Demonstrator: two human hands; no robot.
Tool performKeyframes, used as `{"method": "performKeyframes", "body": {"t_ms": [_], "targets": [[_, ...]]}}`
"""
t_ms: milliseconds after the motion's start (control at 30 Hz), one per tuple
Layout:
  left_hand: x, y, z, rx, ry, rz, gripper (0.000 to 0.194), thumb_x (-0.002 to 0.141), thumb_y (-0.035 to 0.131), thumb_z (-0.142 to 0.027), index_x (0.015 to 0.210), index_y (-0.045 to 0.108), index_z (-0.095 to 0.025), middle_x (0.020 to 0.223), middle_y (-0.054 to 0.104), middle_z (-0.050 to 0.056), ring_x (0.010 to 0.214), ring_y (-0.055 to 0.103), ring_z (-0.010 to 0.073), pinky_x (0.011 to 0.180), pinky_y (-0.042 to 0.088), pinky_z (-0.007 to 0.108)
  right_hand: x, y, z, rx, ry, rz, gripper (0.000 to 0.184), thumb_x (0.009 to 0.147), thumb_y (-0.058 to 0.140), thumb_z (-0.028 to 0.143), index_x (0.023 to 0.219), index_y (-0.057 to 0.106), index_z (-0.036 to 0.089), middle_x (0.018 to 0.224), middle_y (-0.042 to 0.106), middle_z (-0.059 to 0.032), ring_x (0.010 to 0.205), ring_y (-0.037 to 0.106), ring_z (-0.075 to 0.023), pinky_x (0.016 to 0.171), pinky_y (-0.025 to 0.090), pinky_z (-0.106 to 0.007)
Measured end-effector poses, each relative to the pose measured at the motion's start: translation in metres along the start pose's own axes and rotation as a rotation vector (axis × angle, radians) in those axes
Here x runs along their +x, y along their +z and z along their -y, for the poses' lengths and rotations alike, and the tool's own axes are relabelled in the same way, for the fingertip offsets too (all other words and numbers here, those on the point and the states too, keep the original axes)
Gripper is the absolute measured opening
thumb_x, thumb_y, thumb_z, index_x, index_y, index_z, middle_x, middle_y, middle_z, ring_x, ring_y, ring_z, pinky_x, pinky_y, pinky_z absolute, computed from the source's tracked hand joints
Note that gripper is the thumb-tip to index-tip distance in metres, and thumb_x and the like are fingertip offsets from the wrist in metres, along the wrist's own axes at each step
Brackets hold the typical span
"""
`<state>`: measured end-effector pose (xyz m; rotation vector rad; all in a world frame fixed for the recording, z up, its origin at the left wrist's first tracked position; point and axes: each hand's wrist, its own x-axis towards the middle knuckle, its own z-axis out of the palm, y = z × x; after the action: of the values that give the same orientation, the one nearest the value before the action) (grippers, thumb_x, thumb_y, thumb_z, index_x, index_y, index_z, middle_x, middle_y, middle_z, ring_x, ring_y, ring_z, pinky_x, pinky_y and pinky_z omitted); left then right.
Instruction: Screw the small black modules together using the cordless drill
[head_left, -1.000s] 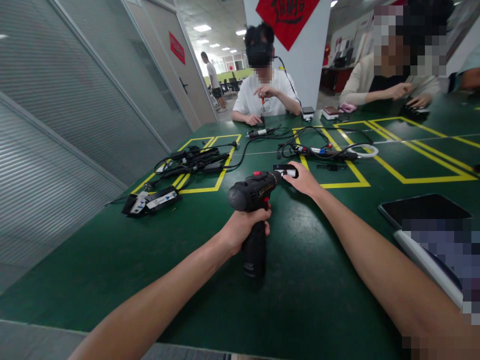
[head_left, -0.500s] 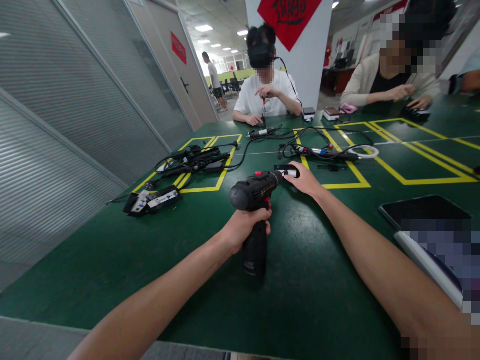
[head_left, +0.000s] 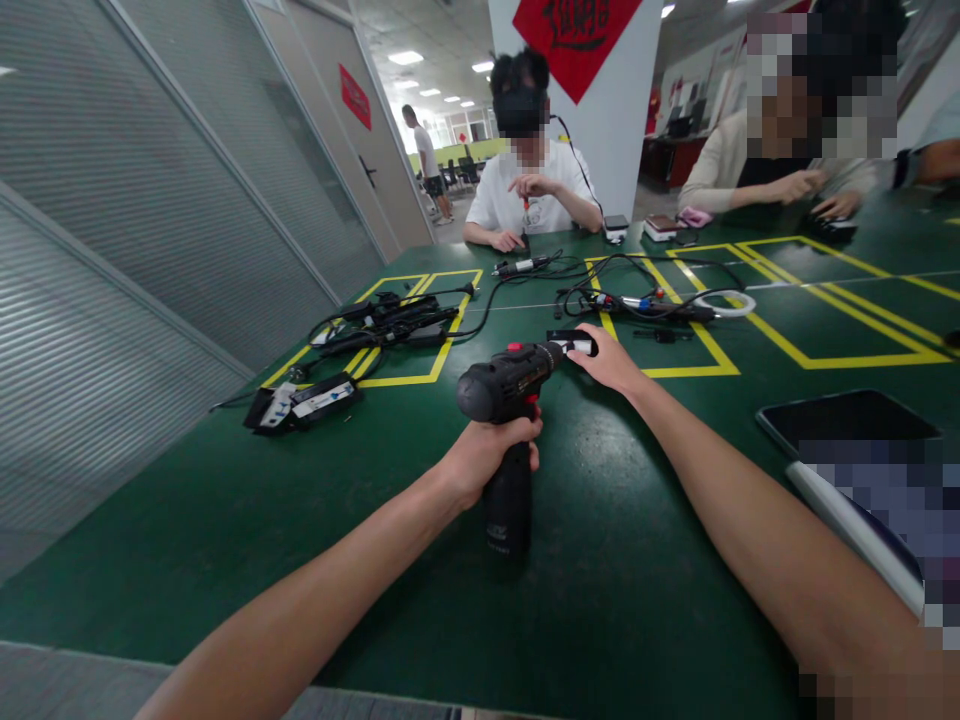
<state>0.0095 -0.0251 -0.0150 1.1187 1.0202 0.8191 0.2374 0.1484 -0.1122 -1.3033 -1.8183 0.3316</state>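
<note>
A black cordless drill (head_left: 510, 385) is gripped round its handle by my left hand (head_left: 487, 455), its chuck pointing away and to the right. My right hand (head_left: 606, 360) is closed on a small black and white box-like part (head_left: 576, 345), which lies at the table's middle. The drill's tip reaches this part; whether it touches a screw there I cannot make out. To the left lie two similar black and white parts (head_left: 322, 398) on the green table (head_left: 375, 560).
Tangled black cables and adapters (head_left: 397, 322) lie back left. Cabled tools (head_left: 637, 303) with a white ring lie back right. A dark tablet-like device (head_left: 847, 422) is at the right. Across the table, a person in white (head_left: 532, 190) and another in beige (head_left: 772, 180) sit working.
The whole view has shifted very slightly. Both hands, the drill and the held part keep the same places relative to one another.
</note>
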Motion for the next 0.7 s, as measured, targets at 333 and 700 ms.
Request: {"method": "performKeyframes", "body": {"t_ms": [333, 700], "targets": [[-0.001, 0.001, -0.0014, -0.002, -0.013, -0.01, 0.024, 0.072, 0.066, -0.026, 0.092, 0.057, -0.014, 0.073, 0.057, 0.0, 0.053, 0.056, 0.0088, 0.053, 0.04, 0.022, -0.0002, -0.0009, 0.0013, 0.004, 0.01, 0.006, 0.047, 0.078, 0.066, 0.036, 0.122, 0.058, 0.022, 0.116, 0.061, -0.0086, 0.107, 0.06, -0.0254, 0.097, 0.046, -0.042], [-0.0019, 0.0019, -0.0033, 0.006, 0.007, 0.003, 0.022, 0.072, 0.064, -0.025, 0.09, 0.057, -0.014, 0.081, 0.058, 0.001, 0.052, 0.056, 0.0081, 0.054, 0.041, 0.024, 0.0013, -0.0035, 0.0033, 0.017, 0.036, 0.032, 0.045, 0.078, 0.066, 0.035, 0.122, 0.059, 0.024, 0.119, 0.061, -0.0079, 0.11, 0.059, -0.0253, 0.099, 0.045, -0.042]]}}
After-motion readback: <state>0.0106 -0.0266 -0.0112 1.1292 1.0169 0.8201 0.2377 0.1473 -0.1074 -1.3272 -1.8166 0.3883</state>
